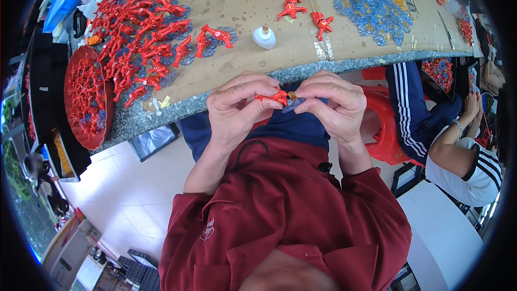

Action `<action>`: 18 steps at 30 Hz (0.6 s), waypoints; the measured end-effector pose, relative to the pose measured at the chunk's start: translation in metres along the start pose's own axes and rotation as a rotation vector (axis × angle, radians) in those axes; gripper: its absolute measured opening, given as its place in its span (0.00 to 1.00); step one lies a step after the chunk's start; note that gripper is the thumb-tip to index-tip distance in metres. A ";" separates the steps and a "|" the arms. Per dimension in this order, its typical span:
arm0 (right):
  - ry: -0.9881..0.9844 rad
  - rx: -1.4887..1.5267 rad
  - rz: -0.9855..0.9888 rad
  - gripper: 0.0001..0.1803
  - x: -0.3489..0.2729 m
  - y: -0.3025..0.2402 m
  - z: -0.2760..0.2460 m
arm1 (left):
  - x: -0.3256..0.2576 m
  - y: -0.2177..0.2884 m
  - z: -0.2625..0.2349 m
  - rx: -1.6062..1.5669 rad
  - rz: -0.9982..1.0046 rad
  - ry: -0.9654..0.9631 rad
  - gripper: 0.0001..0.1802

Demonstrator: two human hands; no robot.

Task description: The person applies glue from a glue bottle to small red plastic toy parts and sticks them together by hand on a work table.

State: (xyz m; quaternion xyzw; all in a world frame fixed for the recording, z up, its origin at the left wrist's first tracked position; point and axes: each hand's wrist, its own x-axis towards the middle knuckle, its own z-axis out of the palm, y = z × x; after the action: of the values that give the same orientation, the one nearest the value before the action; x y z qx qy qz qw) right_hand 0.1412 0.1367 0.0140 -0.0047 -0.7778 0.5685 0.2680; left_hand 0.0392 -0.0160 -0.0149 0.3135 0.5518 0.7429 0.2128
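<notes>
Pinching a red toy [279,97] in the left hand [237,102], a blue piece [292,106] in the right hand [338,99], fingertips closed around each, beside a table [361,65].

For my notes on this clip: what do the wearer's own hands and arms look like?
The left hand and right hand are ungloved, with no watch or bracelet visible. Dark red fabric sleeves, matching the top, stop short of the bare wrists.

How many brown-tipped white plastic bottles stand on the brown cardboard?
1: the bottle stands on the cardboard, right of the big heap of red plastic figures; others may be hidden.
</notes>
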 end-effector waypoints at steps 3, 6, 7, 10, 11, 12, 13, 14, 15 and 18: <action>0.009 -0.002 0.006 0.10 -0.002 -0.001 0.002 | 0.001 -0.004 -0.002 -0.007 0.037 -0.020 0.10; 0.012 0.024 0.020 0.10 -0.005 0.000 0.004 | 0.002 -0.005 -0.002 -0.038 0.048 -0.027 0.09; 0.022 0.048 0.028 0.09 -0.006 0.001 0.005 | 0.003 -0.005 -0.002 -0.038 0.049 -0.027 0.09; 0.024 0.094 0.051 0.09 -0.008 0.003 0.006 | 0.005 -0.005 -0.004 0.030 0.138 -0.070 0.08; 0.017 0.116 0.065 0.09 -0.008 0.003 0.006 | 0.005 -0.004 -0.005 0.017 0.109 -0.083 0.08; 0.017 0.117 0.065 0.09 -0.008 0.003 0.005 | 0.005 -0.003 -0.006 0.003 0.080 -0.097 0.08; 0.003 0.117 0.061 0.09 -0.007 0.003 0.004 | 0.005 -0.002 -0.006 0.003 0.080 -0.097 0.08; -0.012 0.118 0.057 0.09 -0.007 0.003 0.004 | 0.005 0.000 -0.007 -0.006 0.016 -0.110 0.08; -0.011 0.117 0.058 0.09 -0.007 0.002 0.004 | 0.005 0.001 -0.008 -0.014 -0.048 -0.123 0.08; 0.020 0.150 0.134 0.09 -0.008 0.000 0.009 | 0.005 0.001 -0.006 0.050 0.036 -0.102 0.08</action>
State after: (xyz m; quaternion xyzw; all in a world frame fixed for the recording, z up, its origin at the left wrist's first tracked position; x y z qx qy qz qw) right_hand 0.1441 0.1267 0.0089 -0.0423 -0.7284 0.6416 0.2367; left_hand 0.0312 -0.0173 -0.0140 0.3660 0.5530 0.7156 0.2195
